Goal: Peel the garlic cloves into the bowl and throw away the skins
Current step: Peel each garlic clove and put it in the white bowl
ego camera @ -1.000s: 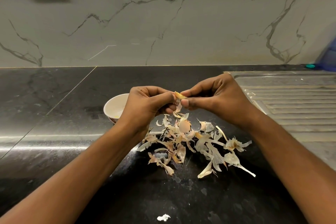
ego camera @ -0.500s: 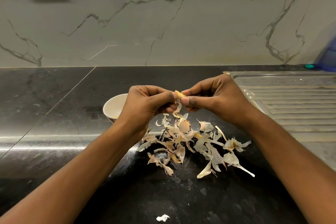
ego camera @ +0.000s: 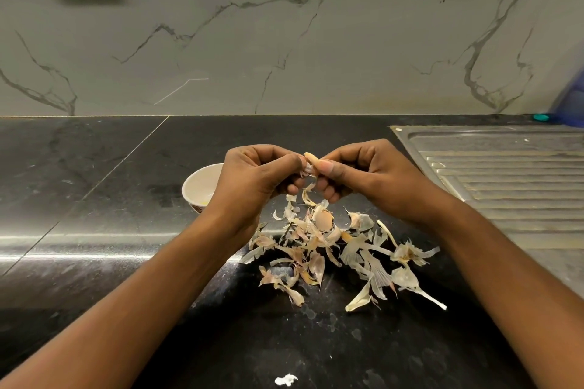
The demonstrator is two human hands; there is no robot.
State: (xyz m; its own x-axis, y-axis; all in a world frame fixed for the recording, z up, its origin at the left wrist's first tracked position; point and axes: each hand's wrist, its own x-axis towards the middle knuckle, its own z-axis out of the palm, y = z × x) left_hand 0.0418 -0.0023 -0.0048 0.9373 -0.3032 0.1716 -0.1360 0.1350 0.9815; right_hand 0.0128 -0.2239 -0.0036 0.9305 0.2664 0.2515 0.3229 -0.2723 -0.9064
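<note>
Obs.: both hands are raised over the counter [ego camera: 94, 199], meeting at centre. The clove [ego camera: 311, 158] sits between them, its pale bare tip pointing to 12 o'clock.

- Left hand [ego camera: 259, 177]: fingers curled, thumb and forefinger pinching the clove's lower end, where the papery skin [ego camera: 306, 171] hangs loose.
- Right hand [ego camera: 363, 174]: fingers curled, thumb and forefinger pinching the clove's upper side.
- Bowl [ego camera: 202, 183]: at 9 o'clock of the left hand, partly hidden by it. I cannot tell how many cloves are inside.
- Pile of skins [ego camera: 331, 246]: on the counter at 6 o'clock of the hands, spreading toward 4 o'clock. One white scrap [ego camera: 286, 379] lies well apart near the front edge.
- Drainboard [ego camera: 505, 167]: at 3 o'clock.

Step in hand (judged): stripping the last skin from this clove.

How to do it well:
- Keep the right pinch firm on the bare flesh, which looks slippery.
- Draw the skin toward 6 o'clock with the left thumb, in one long strip rather than flakes.
- Work directly above the pile so that the pieces fall on it.
- Check the root end, where skin likely clings.
- Then carry the clove to 9 o'clock and let it go low over the bowl.

Risk: flakes drifting toward the drainboard. The skins are not yet thrown away.
</note>
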